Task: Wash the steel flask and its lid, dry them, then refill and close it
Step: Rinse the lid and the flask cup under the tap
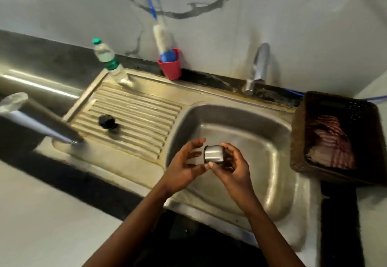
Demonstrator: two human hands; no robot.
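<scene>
Over the sink basin (270,132) my right hand (232,166) grips a small steel lid cup (213,154), held on its side. My left hand (186,164) is beside it with fingers spread, its fingertips close to the cup's rim; whether they touch is unclear. The tall steel flask (39,118) stands at the drainboard's near left corner. A black stopper (107,121) lies on the ribbed drainboard (146,118).
A plastic water bottle (107,61) with a green cap stands at the back of the drainboard. A red cup (170,66) holds a bottle brush. The tap (258,67) rises behind the basin. A brown basket (335,139) with a striped cloth sits at the right.
</scene>
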